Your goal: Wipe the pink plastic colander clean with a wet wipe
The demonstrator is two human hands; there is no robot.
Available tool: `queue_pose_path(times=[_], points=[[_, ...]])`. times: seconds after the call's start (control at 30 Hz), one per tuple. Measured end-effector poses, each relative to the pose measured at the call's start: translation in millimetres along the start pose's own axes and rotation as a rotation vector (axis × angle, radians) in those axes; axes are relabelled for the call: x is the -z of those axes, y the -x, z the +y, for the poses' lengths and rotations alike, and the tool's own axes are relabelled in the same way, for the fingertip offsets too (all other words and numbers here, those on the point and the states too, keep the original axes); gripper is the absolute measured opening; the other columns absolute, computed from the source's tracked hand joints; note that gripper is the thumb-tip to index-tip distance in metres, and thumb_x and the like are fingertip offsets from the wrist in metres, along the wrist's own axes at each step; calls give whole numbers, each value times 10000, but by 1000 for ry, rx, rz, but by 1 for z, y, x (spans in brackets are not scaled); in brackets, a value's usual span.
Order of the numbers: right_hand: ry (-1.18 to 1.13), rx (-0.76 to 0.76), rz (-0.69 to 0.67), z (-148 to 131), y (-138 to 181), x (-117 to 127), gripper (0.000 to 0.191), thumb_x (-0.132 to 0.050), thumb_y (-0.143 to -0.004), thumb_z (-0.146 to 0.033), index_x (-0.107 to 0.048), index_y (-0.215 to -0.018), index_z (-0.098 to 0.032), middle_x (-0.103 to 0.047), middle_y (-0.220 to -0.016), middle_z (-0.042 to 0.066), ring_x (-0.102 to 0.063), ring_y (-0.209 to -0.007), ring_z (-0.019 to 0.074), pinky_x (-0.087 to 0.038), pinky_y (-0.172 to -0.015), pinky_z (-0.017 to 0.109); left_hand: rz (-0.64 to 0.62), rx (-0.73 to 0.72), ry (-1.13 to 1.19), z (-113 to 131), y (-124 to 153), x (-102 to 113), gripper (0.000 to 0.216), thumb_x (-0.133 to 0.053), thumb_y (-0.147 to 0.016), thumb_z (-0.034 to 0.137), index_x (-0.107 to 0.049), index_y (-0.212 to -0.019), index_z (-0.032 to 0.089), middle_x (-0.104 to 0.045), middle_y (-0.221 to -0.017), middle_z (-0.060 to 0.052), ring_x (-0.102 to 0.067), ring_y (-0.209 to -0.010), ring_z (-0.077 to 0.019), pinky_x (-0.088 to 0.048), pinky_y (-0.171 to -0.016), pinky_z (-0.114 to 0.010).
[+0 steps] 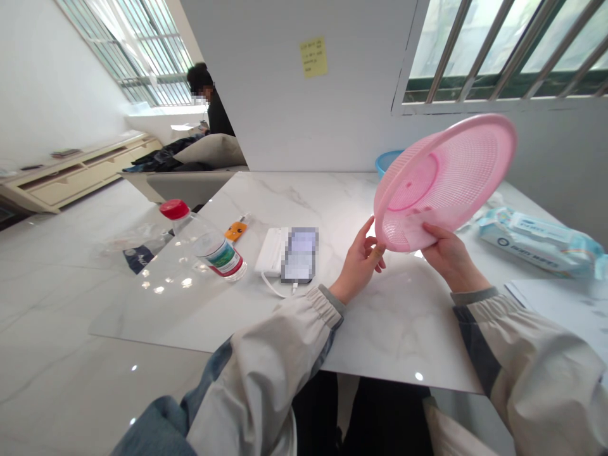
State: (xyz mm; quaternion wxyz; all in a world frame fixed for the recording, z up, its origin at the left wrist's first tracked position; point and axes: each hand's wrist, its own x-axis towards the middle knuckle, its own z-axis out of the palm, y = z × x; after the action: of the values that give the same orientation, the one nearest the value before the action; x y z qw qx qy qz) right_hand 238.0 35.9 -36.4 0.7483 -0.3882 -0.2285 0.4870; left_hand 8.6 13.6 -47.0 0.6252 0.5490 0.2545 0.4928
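Observation:
A pink mesh plastic basket (468,171) is held tilted above the table, its open side facing up and toward me. My left hand (363,263) pinches its lower left edge, with the thumb and index finger at the rim. My right hand (449,253) grips the near rim, the thumb over the inside and the other fingers mostly hidden behind the wall. By that thumb a paler patch shows on the inner wall; I cannot tell whether it is a thin wipe. Behind the basket, a blue basin (387,163) is partly covered.
White marble-patterned table (294,190). On it: a bottle with red cap (204,244), a white power bank (270,250) cabled to a phone (300,253), an orange item (236,231), a wipes pack (536,240) and paper (565,304). A person (213,104) sits beyond the wall.

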Motion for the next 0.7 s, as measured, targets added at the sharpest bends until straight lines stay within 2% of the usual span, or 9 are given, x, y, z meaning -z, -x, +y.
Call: queue_pose_path(times=[0.1, 0.23, 0.47, 0.7], points=[[0, -1, 11, -1, 0, 1, 438, -685, -853, 26, -828, -1125, -287, -867, -1320, -1, -723, -1501, 204, -534, -1351, 414, -32, 42, -13, 1, 1, -1, 1096, -888, -961, 663, -323, -1843, 338, -782, -1223, -62, -724, -721, -117, -578, -637, -268], [6, -12, -21, -1, 1, 1, 428, -726, -845, 12, -828, -1137, -284, -864, -1343, 17, -706, -1525, 211, -520, -1355, 384, -93, 99, -24, 1, 2, -1, 1120, -890, -978, 589, -257, -1863, 321, -809, -1284, -90, -786, -780, -144, -602, -667, -264], [19, -9, -24, -2, 4, -1, 420, -707, -859, -2, -824, -1116, -313, -867, -1325, -10, -703, -1530, 205, -515, -1365, 414, -118, 145, -33, 0, 2, -2, 1043, -880, -992, 563, -314, -1838, 333, -829, -1345, -121, -821, -817, -162, -609, -696, -253], [18, -8, -25, -2, 3, -2, 421, -744, -836, -5, -811, -1146, -283, -862, -1351, 29, -693, -1544, 223, -495, -1377, 402, -139, 135, -65, 1, 2, -2, 997, -841, -1010, 593, -345, -1835, 333, -812, -1382, -137, -821, -811, -163, -609, -688, -261]])
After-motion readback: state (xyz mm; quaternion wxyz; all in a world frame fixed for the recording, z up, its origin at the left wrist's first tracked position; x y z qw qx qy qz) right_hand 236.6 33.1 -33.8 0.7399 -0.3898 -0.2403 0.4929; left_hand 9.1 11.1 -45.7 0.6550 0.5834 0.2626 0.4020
